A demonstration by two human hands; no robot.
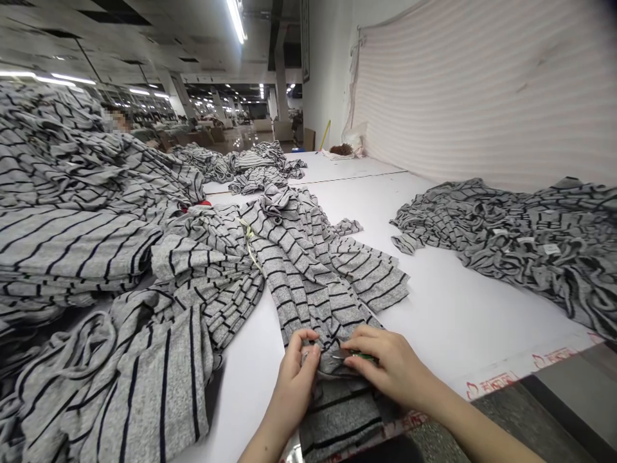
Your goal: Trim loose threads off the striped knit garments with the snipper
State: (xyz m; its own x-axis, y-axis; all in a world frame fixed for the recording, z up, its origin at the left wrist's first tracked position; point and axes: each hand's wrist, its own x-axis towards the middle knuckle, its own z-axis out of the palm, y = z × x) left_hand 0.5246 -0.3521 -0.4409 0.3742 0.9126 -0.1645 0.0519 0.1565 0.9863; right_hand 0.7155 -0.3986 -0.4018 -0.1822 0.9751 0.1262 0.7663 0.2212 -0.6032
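Note:
A grey knit garment with dark stripes (pixel 308 283) lies over the front edge of the white table, its lower part hanging down. My left hand (pixel 297 370) pinches the fabric between thumb and fingers near that edge. Just beside it, my right hand (pixel 385 360) is closed around thread snips (pixel 362 355) with a green handle. Their metal blade points left at the fabric by my left thumb. The fingers partly cover the snips, so I cannot tell whether the blades are apart.
Striped garments are heaped high on the left (pixel 77 244), one bundle bound with a pale yellow tie (pixel 248 231). Another garment pile (pixel 520 238) with white labels lies at right. A smaller heap (pixel 255 161) sits farther back on the white table (pixel 434 289). A pinkish striped sheet (pixel 482 90) hangs behind.

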